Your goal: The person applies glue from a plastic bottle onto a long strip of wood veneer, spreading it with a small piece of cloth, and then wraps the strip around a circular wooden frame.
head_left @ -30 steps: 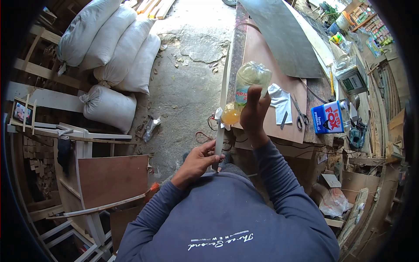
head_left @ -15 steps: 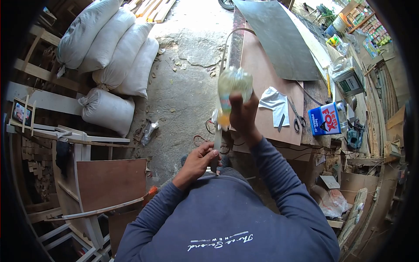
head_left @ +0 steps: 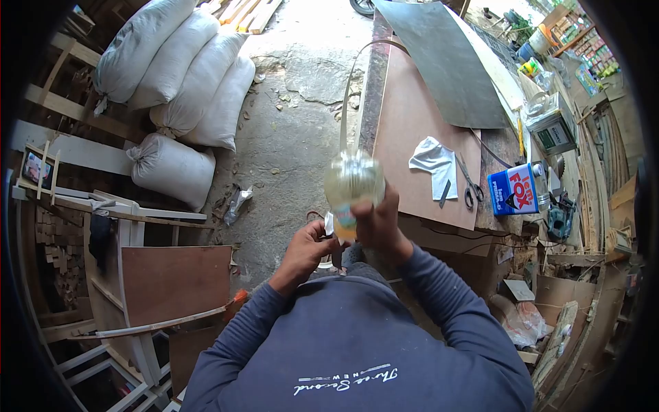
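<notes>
My right hand (head_left: 379,225) is wrapped around a clear plastic bottle (head_left: 353,180), its base up and its orange neck end pointing down. Pale contents show through its wall. Just left of the bottle's neck, my left hand (head_left: 302,253) pinches a thin flexible strip (head_left: 345,113). That strip arches from the workbench down behind the bottle, and a pale piece of it shows by my left fingers. Whether the bottle touches the strip is hidden.
On the workbench at right lie a brown board (head_left: 412,89), a grey sheet (head_left: 446,65), a white cloth (head_left: 435,165), scissors (head_left: 471,185) and a blue Fox glue can (head_left: 513,189). White sacks (head_left: 171,168) are piled at left, near a wooden frame with a brown panel (head_left: 177,285).
My right hand has brought the bottle down and slightly left, closer to my left hand. My left hand still pinches the strip in nearly the same place.
</notes>
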### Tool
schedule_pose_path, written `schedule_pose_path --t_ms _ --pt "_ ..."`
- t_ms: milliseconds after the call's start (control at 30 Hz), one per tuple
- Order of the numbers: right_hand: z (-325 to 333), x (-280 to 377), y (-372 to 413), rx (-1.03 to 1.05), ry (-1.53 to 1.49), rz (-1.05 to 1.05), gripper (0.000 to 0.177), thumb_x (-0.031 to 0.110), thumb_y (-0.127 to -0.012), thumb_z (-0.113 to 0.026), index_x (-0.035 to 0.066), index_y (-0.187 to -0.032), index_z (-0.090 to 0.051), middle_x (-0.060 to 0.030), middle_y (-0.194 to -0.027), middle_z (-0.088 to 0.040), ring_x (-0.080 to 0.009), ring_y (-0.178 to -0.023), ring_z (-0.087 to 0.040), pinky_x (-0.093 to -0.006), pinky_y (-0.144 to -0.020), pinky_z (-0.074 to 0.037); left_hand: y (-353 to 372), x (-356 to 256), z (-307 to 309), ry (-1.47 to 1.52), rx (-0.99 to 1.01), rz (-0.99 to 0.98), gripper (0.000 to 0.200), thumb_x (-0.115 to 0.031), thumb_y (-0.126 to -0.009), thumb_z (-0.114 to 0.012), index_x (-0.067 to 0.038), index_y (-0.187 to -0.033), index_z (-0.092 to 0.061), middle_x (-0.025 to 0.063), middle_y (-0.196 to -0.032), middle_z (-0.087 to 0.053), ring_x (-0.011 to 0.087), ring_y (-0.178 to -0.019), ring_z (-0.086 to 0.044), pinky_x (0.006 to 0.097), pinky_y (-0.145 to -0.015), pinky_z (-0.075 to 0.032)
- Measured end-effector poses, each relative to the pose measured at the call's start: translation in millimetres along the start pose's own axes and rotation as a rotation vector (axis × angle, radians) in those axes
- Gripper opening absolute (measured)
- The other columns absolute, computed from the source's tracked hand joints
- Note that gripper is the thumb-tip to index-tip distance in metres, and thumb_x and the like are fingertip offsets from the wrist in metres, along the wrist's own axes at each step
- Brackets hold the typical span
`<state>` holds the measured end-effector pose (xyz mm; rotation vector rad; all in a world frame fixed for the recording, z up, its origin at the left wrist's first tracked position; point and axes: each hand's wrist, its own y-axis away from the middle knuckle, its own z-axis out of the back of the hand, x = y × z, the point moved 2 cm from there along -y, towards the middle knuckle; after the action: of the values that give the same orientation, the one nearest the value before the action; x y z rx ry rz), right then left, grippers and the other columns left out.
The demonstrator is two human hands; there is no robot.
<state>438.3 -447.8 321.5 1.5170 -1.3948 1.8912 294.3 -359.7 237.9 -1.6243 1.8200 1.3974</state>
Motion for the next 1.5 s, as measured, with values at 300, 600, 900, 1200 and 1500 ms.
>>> schedule_pose_path --t_ms 300,600,900,1200,1500 --pt "18.6 -18.4 -42.5 -0.067 0.008 -0.061 0.061 0.054 -0.093 -0.065 -0.005 -0.107 -0.060 -0.0103 -0.088 -0.068 -0.0142 -0.080 -0.065 -0.0318 -0.066 -0.052 5.3 4.4 -5.0 -0.137 0.086 0.024 0.025 -0.004 -0.092 -0.068 0.000 -0.116 -0.065 0.0064 -0.105 -0.071 0.0155 -0.098 -0.067 0.0300 -0.087 -0.054" --pt "20.4 -14.5 -29.2 -0.028 0.067 -0.031 0.058 0.049 -0.091 -0.069 -0.005 -0.110 -0.060 -0.0102 -0.090 -0.070 -0.0162 -0.079 -0.068 -0.0326 -0.066 -0.054 -3.6 17.4 -13.3 -0.168 0.073 -0.001 0.023 -0.016 -0.102 -0.058 -0.003 -0.122 -0.059 0.0046 -0.103 -0.066 0.0133 -0.098 -0.064 0.0305 -0.089 -0.051" --pt "12.3 -2.9 -3.1 0.005 0.058 0.072 0.066 0.053 -0.089 -0.070 -0.007 -0.114 -0.060 -0.0115 -0.092 -0.070 -0.0172 -0.082 -0.069 -0.0316 -0.070 -0.055 -9.2 2.3 -15.9 -0.113 0.015 0.072 0.027 -0.008 -0.099 -0.057 0.000 -0.125 -0.057 0.0066 -0.109 -0.067 0.0136 -0.101 -0.064 0.0297 -0.089 -0.052" --pt "16.5 -10.8 -13.2 0.011 0.109 -0.008 0.066 0.053 -0.088 -0.071 -0.006 -0.115 -0.059 -0.0123 -0.093 -0.070 -0.0180 -0.084 -0.070 -0.0333 -0.070 -0.056 -4.7 17.2 -13.0 -0.094 0.074 0.020 0.050 0.007 -0.087 -0.057 0.001 -0.137 -0.053 0.0089 -0.119 -0.067 0.0146 -0.108 -0.062 0.0308 -0.095 -0.050" --pt "9.4 -21.5 -32.1 -0.045 0.003 -0.101 0.051 0.044 -0.091 -0.069 -0.005 -0.105 -0.062 -0.0111 -0.085 -0.069 -0.0182 -0.076 -0.068 -0.0337 -0.067 -0.054 -6.6 8.2 -14.0 -0.227 0.137 -0.044 0.031 -0.006 -0.103 -0.049 -0.001 -0.134 -0.050 0.0088 -0.119 -0.068 0.0162 -0.109 -0.063 0.0317 -0.094 -0.050"
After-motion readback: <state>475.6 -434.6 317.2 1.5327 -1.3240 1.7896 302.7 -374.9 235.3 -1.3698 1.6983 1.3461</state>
